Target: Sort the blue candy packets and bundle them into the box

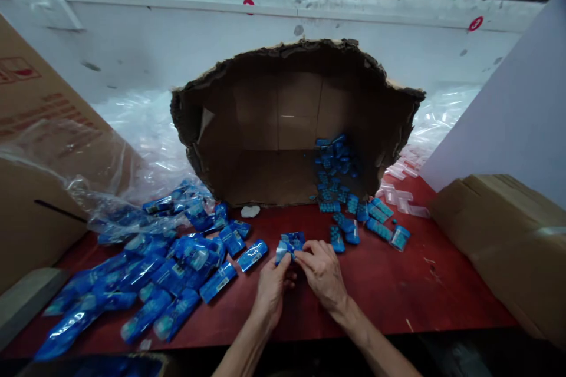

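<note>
My left hand [273,287] and my right hand [323,273] meet at the front middle of a red table. Between their pinched fingers is a small, shiny blue plastic packet [292,240], partly hidden by the fingers. To the left lies a heap of flat blue packets [190,262], some with white labels. Just left of my hands, a single blue packet [252,255] rests on its own. Right of them are several smaller blue packs [378,228] with a dotted, bead-like look, and more of these [333,162] spread back into a cardboard box.
The cardboard box [259,174] lies with its torn opening towards me. Clear plastic film [101,153] covers part of the left heap. Large cartons stand left [39,112] and right [499,247]. Clear plastic pieces [400,195] lie at the right, on the red table [398,294].
</note>
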The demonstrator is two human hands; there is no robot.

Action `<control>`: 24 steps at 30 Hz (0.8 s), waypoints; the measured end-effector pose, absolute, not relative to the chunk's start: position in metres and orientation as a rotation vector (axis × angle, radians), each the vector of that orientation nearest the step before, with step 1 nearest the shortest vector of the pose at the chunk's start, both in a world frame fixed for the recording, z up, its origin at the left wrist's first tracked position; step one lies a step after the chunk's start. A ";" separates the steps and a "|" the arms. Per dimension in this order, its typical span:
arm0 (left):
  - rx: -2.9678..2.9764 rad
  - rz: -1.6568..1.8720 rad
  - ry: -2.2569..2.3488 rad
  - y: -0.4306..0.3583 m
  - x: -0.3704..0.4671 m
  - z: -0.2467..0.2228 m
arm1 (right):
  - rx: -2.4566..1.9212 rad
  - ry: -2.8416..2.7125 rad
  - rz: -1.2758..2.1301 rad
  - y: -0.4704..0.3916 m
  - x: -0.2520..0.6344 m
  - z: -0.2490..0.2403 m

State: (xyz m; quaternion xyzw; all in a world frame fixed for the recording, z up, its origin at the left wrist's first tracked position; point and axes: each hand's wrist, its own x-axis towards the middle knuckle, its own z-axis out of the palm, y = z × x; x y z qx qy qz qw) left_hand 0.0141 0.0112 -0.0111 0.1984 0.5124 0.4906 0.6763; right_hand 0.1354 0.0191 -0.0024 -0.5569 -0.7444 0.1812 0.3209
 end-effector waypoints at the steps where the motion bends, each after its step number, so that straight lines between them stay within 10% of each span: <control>1: 0.455 1.106 1.144 0.013 0.015 -0.010 | -1.430 -1.847 0.596 0.018 0.136 -0.004; 7: 0.518 1.115 1.202 0.016 0.020 -0.016 | -1.344 -1.325 1.291 0.028 0.133 -0.024; 24: 0.390 1.061 1.058 0.014 0.033 -0.006 | -1.413 -1.555 1.136 0.025 0.147 -0.008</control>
